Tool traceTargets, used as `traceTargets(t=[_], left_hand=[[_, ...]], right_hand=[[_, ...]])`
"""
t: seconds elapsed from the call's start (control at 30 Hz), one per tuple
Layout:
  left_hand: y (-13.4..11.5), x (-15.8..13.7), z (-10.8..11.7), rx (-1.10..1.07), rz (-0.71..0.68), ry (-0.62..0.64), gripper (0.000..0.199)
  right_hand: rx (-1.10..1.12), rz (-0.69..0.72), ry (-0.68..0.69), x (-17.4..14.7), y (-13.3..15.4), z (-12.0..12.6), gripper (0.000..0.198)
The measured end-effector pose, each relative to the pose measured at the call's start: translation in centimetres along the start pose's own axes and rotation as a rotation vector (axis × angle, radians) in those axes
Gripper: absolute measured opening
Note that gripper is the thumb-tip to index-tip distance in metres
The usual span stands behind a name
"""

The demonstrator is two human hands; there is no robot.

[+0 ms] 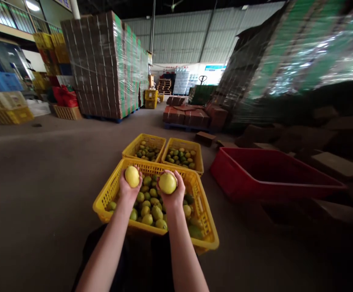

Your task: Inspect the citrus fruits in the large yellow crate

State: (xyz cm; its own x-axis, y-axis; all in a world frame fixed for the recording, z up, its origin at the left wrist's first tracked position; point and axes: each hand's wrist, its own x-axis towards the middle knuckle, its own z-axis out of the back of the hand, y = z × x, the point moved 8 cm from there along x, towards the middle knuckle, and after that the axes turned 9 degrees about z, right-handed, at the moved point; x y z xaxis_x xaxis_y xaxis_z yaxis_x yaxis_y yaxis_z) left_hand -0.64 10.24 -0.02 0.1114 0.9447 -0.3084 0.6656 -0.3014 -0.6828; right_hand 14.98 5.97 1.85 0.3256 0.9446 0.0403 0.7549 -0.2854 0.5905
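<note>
My left hand (128, 190) is closed around a pale yellow lemon (132, 177), held above the left part of a large yellow crate (208, 227). In my right hand (176, 194) rests a greener yellow lemon (167, 183), with the fingers wrapped round its sides. Both fruits face up toward me, apart from each other. Beneath my hands, several green and yellowish lemons (147, 202) lie loose in the crate. My forearms hide some of them.
Two smaller yellow crates (144, 136) (183, 142) of similar fruit touch the far side. A red tub (235, 178) stands at the right, among cardboard pieces (336, 162). Behind are wrapped carton stacks (95, 69), a low carton pile (196, 117) and stacked crates (4, 101) at left.
</note>
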Motion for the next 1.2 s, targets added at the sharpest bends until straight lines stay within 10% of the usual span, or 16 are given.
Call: traceTargets(t=[0.33, 0.83, 1.2], left_hand=[[1.4, -1.7, -5.5, 0.188, -0.079, 0.248, 0.03], [1.1, -2.6, -5.9, 0.214, -0.08, 0.292, 0.034], [1.2, -1.7, -2.6, -0.204, 0.366, 0.096, 0.033]], right_hand=[[0.069, 0.068, 0.058, -0.1, -0.1, 0.4, 0.026], [0.037, 0.076, 0.252, -0.6, 0.1, 0.5, 0.025], [0.125, -0.176, -0.208, 0.1, -1.9, 2.8, 0.023]])
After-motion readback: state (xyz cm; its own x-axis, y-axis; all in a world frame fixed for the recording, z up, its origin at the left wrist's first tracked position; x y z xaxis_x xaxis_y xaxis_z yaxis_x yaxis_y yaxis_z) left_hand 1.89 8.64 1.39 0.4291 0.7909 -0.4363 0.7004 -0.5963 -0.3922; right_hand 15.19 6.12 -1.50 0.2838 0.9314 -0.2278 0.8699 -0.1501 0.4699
